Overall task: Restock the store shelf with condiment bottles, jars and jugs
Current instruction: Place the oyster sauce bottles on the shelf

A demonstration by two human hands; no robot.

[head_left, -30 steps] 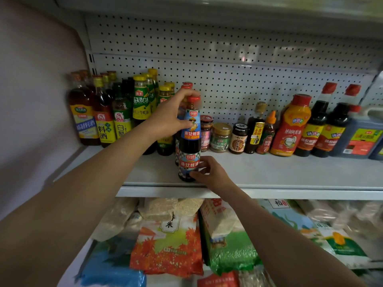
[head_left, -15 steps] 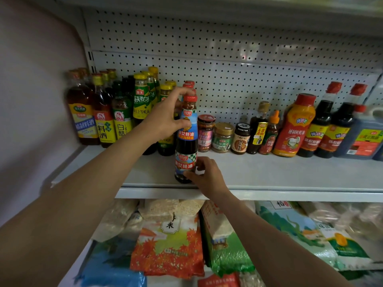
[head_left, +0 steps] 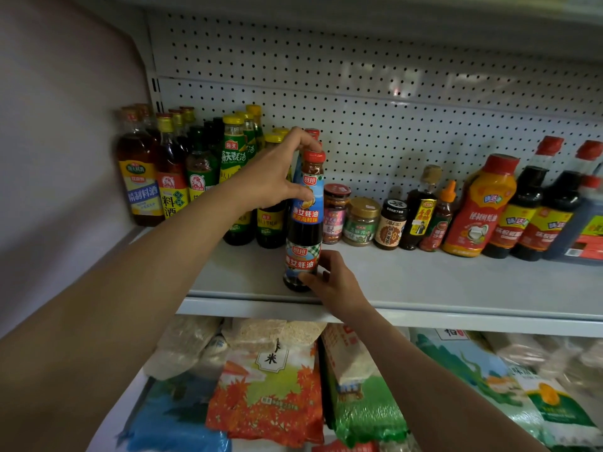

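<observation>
Your left hand [head_left: 274, 177] grips the oyster sauce bottle [head_left: 305, 223] neck from 9 o'clock; right hand [head_left: 332, 282] pinches its base at 5 o'clock. Bottle upright at the shelf [head_left: 424, 282] front edge.

My two hands, one red-capped oyster sauce bottle [head_left: 305, 223] between them, three small jars [head_left: 360, 221] beside it, one orange squeeze bottle [head_left: 478, 207], four rice bags [head_left: 270, 393] below.
</observation>
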